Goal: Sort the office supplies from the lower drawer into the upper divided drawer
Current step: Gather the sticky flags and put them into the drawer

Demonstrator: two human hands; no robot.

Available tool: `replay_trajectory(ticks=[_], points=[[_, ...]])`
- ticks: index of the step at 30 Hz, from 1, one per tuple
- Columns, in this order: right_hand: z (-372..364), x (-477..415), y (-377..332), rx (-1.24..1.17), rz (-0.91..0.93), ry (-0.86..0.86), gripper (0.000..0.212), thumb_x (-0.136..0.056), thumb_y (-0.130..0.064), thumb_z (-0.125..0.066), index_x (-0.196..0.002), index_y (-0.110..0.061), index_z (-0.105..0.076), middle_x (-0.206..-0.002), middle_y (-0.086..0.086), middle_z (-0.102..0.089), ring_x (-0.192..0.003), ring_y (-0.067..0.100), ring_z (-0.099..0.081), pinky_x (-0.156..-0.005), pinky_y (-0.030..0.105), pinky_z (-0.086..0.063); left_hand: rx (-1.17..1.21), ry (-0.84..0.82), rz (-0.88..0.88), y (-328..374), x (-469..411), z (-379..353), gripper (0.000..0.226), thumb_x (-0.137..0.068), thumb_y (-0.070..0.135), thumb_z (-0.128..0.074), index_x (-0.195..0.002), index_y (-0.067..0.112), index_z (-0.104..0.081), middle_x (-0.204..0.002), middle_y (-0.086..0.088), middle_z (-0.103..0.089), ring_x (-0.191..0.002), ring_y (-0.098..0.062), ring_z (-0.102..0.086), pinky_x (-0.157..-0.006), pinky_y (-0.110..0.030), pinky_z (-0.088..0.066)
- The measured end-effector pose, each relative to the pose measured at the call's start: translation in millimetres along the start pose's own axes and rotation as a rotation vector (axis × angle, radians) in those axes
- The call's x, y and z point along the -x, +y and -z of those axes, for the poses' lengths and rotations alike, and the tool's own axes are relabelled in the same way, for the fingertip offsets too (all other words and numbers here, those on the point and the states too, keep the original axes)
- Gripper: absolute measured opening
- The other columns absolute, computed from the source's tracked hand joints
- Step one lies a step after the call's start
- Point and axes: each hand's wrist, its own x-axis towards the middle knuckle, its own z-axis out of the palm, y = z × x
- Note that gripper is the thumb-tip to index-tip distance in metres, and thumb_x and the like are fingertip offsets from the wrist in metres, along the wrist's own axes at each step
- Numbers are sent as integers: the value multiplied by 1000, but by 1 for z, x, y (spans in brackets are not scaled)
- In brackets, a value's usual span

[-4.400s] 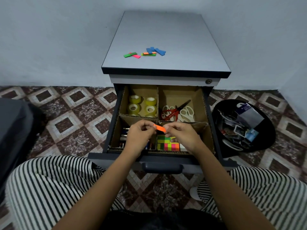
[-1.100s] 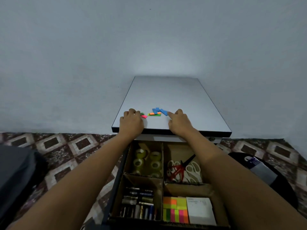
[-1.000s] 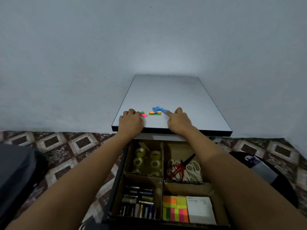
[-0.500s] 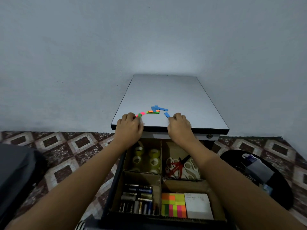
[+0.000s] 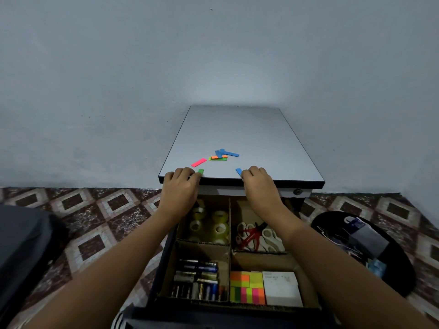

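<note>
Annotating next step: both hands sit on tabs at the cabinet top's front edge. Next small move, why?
Probably slide each tab over the front edge and pinch it. The left hand touches the green tab, the right hand a blue tab; both lie flat on the cabinet top, close to its edge.

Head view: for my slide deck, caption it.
Left hand touches a green tab, right hand a blue tab, at the cabinet top's edge above the open drawer.
</note>
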Motion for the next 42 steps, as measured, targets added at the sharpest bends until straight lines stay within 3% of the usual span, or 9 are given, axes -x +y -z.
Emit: replay_trajectory(ticks=[5, 8, 14, 19, 25, 29, 33, 36, 42], points=[[9, 5, -3, -234, -56, 123, 11, -82, 2, -64, -93, 2, -67, -84, 15, -64, -75, 28, -61, -63, 36, -51, 220, 14, 157, 15, -5, 8, 18, -85, 13, -56, -93, 5, -70, -85, -11, -68, -76, -31, -62, -62, -37, -49], [23, 12, -8, -367, -171, 200, 17, -93, -9, -54, -104, -3, -66, -96, 10, -64, -86, 19, -60, -74, 29, -50, 429, 31, 306, 32, -3, 21, 17, -89, 8, -59, -102, 2, -68, -94, -12, -69, -87, -27, -62, -72, -33, -49], [40, 52, -15, -643, -365, 156, 12, -92, -11, -57, -99, -12, -65, -91, -5, -60, -82, 3, -57, -70, 6, -42, 807, -126, 569, 68, 33, 41, 17, -92, 18, -57, -104, 14, -68, -92, 8, -64, -84, -2, -57, -68, -6, -41], [33, 110, -17, -810, -457, -13, 8, -90, -8, -59, -90, -12, -66, -76, -12, -60, -70, -6, -57, -62, 2, -41, 943, -271, 760, 89, 80, 39, 12, -91, 17, -58, -96, 20, -69, -88, 17, -61, -84, 5, -56, -73, -10, -45], [11, 164, -13, -765, -679, -310, 13, -91, -14, -57, -80, -19, -63, -75, -14, -59, -75, 4, -53, -61, 8, -37, 980, -423, 910, 99, 117, 30, 10, -91, 16, -59, -92, 17, -69, -88, 7, -65, -85, -6, -59, -63, -4, -41], [2, 168, -10, -688, -722, -494, 12, -89, -13, -57, -82, -17, -67, -81, -9, -61, -84, 7, -54, -74, 20, -39, 990, -449, 934, 100, 117, 30, 10, -90, 14, -59, -90, 16, -69, -88, 4, -65, -84, -8, -59, -65, -7, -42], [-5, 156, -12, -689, -751, -595, 21, -89, -10, -57, -71, -20, -63, -70, -9, -58, -81, 12, -57, -73, 21, -44, 1006, -495, 934, 100, 117, 31, 10, -91, 15, -58, -89, 19, -67, -84, 7, -64, -78, -2, -57, -62, -6, -41], [-12, 150, -16, -615, -724, -679, 16, -90, -11, -55, -86, -11, -70, -84, 0, -65, -82, 11, -58, -67, 12, -45, 1022, -488, 945, 100, 118, 31, 10, -91, 15, -58, -90, 18, -68, -87, 4, -66, -82, -5, -59, -65, -10, -42], [-24, 154, -17, -581, -783, -694, 18, -89, -8, -54, -89, -6, -71, -93, 11, -70, -82, 15, -60, -70, 20, -43, 1047, -499, 964, 101, 118, 32, 11, -91, 14, -58, -91, 18, -69, -91, -1, -68, -89, -14, -61, -74, -21, -46]])
